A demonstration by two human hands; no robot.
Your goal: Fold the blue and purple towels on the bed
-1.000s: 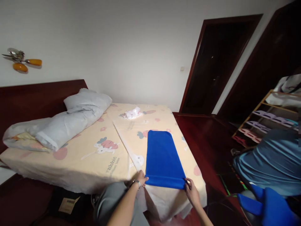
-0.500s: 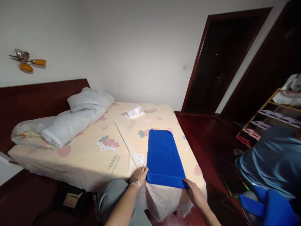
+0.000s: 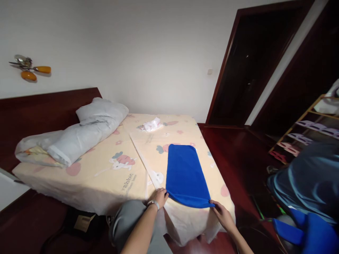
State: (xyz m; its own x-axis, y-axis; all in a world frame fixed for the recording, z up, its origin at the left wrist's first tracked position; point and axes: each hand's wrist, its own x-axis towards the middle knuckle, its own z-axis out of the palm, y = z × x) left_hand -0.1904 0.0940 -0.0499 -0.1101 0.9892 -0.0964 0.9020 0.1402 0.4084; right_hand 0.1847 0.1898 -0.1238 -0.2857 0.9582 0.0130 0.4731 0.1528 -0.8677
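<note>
A blue towel (image 3: 186, 174) lies flat in a long rectangle near the foot corner of the bed, with a narrow fold along its near edge. My left hand (image 3: 161, 197), with a watch on the wrist, pinches the towel's near left corner. At the near right corner, my right hand (image 3: 221, 212) grips the towel between thumb and fingers. The near edge sags in a slight curve between both hands. Under the towel is a cream bedsheet (image 3: 106, 183) printed with rabbits and carrots.
A crumpled white plastic bag (image 3: 152, 124) sits farther back on the bed. A grey quilt (image 3: 84, 132) is bundled by the headboard (image 3: 47, 107). To the right, a person in a dark blue top (image 3: 307, 180) is beside blue cloth (image 3: 317, 233) and a shoe rack (image 3: 304, 132).
The folded strip at the towel's near edge has become narrower and its edge now curves. Both hands stay at the corners, the right one slightly farther right.
</note>
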